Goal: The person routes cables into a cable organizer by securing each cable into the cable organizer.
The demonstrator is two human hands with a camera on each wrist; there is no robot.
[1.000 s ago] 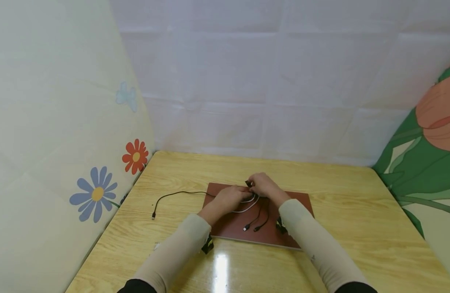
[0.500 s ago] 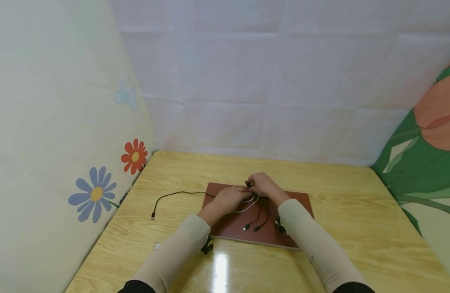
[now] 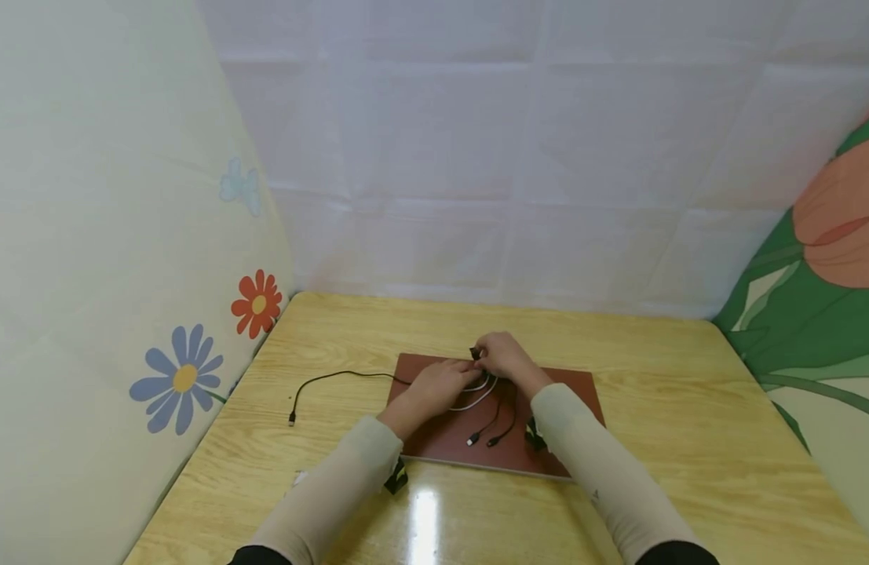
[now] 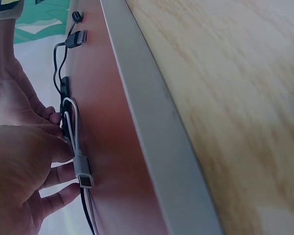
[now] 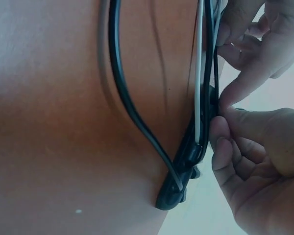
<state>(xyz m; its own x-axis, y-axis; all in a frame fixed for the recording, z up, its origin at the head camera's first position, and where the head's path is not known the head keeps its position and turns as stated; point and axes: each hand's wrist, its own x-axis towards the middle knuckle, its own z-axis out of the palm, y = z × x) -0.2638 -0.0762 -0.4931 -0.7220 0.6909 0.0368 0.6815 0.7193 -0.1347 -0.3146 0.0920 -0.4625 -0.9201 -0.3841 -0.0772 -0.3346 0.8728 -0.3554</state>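
Observation:
A black cable organizer lies near the far edge of a brown board, with black and white cables running into its slots. My right hand has thumb and fingers curled, pinching a thin black cable at the organizer's outer side. My left hand holds the cables with bent fingers beside it, its fingertips close to those of the right hand. Near the left fingers hangs a white cable's connector. Beyond both hands a small black piece sticks up; its kind is unclear.
Two black cable plugs lie on the board's near half. Another black cable curves left over the wooden table, ending in a plug. White fabric hangs behind the table, with printed panels at both sides.
The head view has shifted slightly. Both hands stay at the organizer, with hardly any visible movement of the fingers or cables.

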